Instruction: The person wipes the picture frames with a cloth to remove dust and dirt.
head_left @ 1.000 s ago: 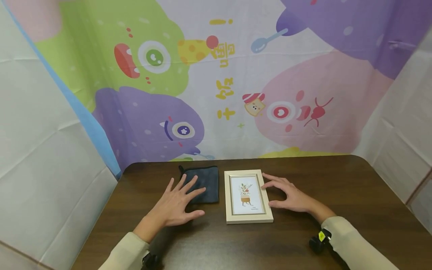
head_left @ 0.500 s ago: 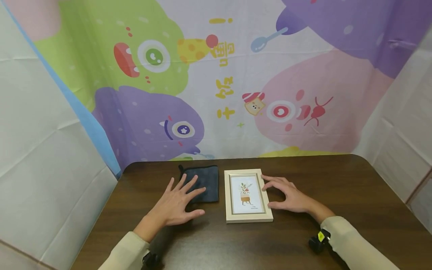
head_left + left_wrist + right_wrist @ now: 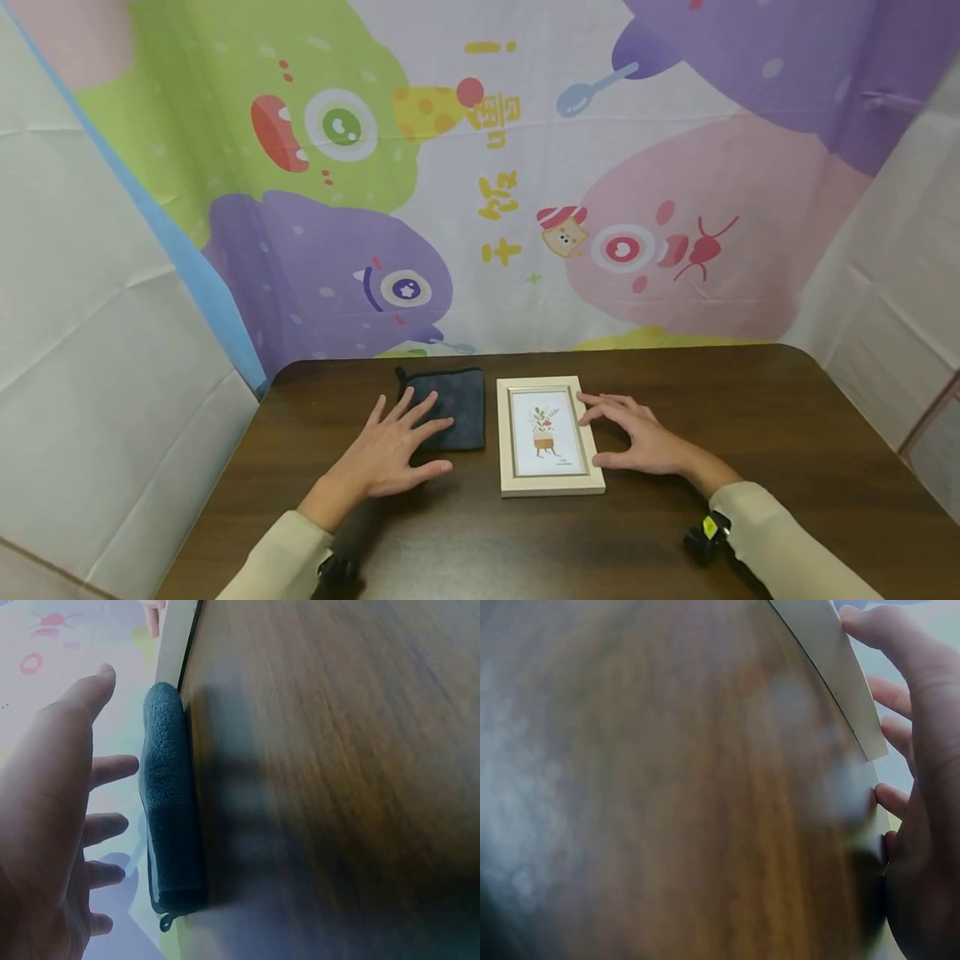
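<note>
A folded dark blue-grey towel (image 3: 469, 408) with a black hanging loop lies on the table. Over its left part my left hand (image 3: 386, 454) is spread, palm down. In the left wrist view, the fingers of that hand (image 3: 45, 802) are stretched out just above the towel (image 3: 171, 802), with a narrow gap. Just right of the towel a cream picture frame (image 3: 506, 437) lies flat, its print of a potted plant facing up. My right hand (image 3: 637, 437) has its fingertips and thumb right at the frame's right edge, fingers bent loosely and not wrapped around it.
Both things lie on a dark brown wooden table (image 3: 480, 550) with rounded far corners. Behind it hangs a cloth backdrop (image 3: 495, 300) with cartoon monsters. Pale panels (image 3: 82, 333) stand on either side. Each wrist carries a small black camera (image 3: 701, 542).
Hardly anything differs. The whole scene has shifted very slightly left in the head view, while both hands keep their places by the towel and the picture frame.
</note>
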Motion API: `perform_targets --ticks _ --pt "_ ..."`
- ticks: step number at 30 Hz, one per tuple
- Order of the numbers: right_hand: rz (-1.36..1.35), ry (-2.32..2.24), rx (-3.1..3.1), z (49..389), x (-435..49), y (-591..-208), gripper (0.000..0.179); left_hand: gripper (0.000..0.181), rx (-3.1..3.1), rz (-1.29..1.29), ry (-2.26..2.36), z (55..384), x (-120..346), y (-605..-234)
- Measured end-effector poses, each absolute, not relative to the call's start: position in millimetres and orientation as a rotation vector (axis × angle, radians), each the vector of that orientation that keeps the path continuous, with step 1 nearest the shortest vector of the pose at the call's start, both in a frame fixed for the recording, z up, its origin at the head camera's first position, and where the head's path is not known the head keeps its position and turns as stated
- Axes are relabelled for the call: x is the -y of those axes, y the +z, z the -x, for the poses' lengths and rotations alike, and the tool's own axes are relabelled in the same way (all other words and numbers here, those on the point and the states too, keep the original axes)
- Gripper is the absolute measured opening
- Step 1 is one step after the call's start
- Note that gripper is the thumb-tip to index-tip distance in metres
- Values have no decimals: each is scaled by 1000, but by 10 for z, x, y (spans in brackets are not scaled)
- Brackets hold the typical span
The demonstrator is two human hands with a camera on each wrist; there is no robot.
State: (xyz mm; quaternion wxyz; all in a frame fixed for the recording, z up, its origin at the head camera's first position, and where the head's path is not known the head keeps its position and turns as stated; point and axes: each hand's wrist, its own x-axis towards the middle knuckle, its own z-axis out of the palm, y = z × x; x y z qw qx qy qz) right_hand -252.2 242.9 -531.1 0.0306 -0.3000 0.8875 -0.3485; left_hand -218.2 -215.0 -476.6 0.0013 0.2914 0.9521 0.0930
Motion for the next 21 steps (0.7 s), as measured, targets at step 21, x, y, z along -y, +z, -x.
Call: perform_targets --ticks 21 --pt "893 -1086 -2726 2481 -2407 -5251 39 67 -3018 -951 242 2363 2129 -4722"
